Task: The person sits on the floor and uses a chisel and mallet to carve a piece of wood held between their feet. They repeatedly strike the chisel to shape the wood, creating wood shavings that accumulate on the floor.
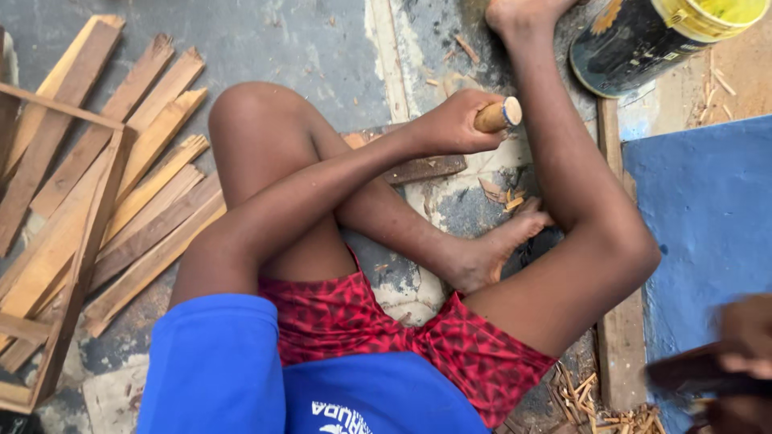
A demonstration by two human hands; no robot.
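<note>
Left hand (454, 122) is wrapped tight round a short round pale wooden handle (498, 114), its cut end showing past the fingers, held just above a dark flat wooden board (418, 167) lying across the floor. This looks like mid-work with a hand tool, probably chopping or splitting. Next move calls for a firm grip and feet kept clear: a bare foot (490, 249) sits just below that board. Right hand (744, 354) is blurred, low and well right of the board, seemingly clasping a dark piece; I cannot tell how. Left of the board, light wooden slats (121, 185) pile on worn grey concrete floor (273, 40); chips scatter around.
</note>
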